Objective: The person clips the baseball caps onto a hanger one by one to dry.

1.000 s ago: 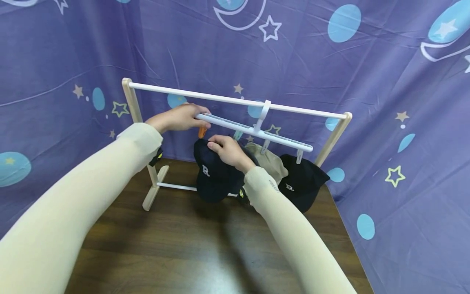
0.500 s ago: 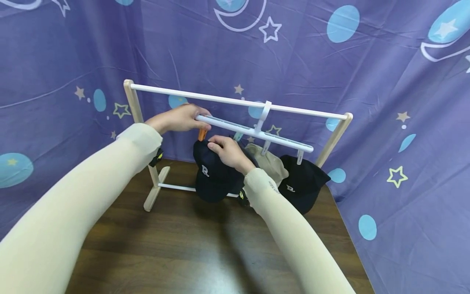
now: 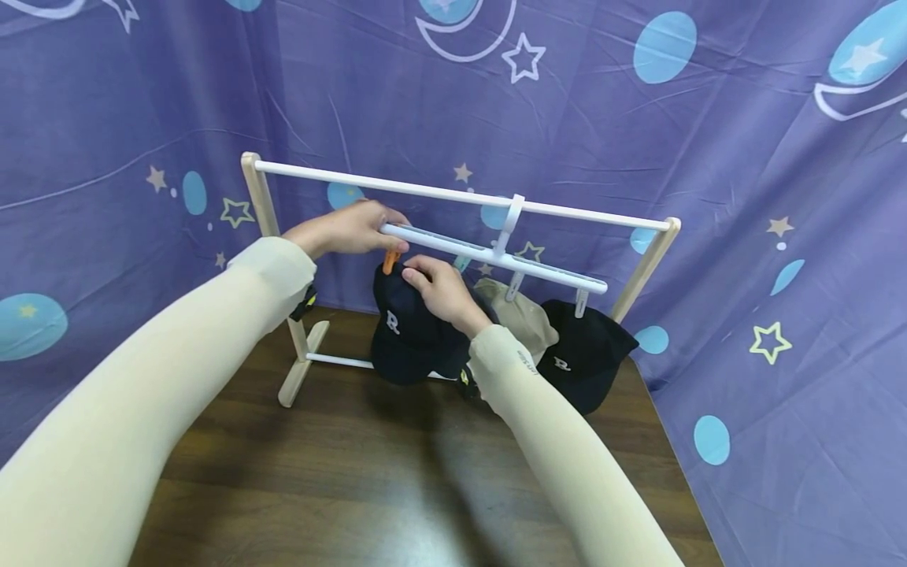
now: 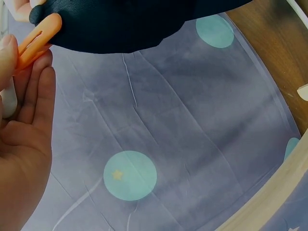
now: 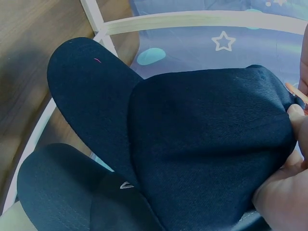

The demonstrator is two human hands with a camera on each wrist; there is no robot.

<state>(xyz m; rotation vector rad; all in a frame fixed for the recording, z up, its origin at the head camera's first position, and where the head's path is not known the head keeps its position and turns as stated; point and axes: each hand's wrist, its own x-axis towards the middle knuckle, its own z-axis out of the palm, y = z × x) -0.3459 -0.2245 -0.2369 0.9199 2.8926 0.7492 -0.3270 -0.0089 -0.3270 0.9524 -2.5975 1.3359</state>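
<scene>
My left hand (image 3: pixel 354 227) is at the left end of a white hanger bar (image 3: pixel 453 245). Its thumb and fingers pinch an orange clip (image 4: pixel 39 39) there. The clip's tip meets the top of a black baseball cap (image 3: pixel 405 335) with a white letter on its front; whether it bites the fabric is hard to tell. My right hand (image 3: pixel 448 295) pinches the crown of this cap close to the clip. In the right wrist view the cap (image 5: pixel 207 134) hangs with its brim pointing away from that hand, which shows at the right edge.
The hanger hooks over the white top rail (image 3: pixel 354 180) of a wooden-ended rack. Right of my hand, a beige hat (image 3: pixel 527 319) and a black hat (image 3: pixel 584 354) hang from grey clips. A teal clip (image 3: pixel 461 262) holds a dark hat, partly hidden. A purple patterned curtain stands behind.
My right hand has lifted slightly, bringing the black cap a little up and left, its top closer to the orange clip. My left hand stays at the bar's end.
</scene>
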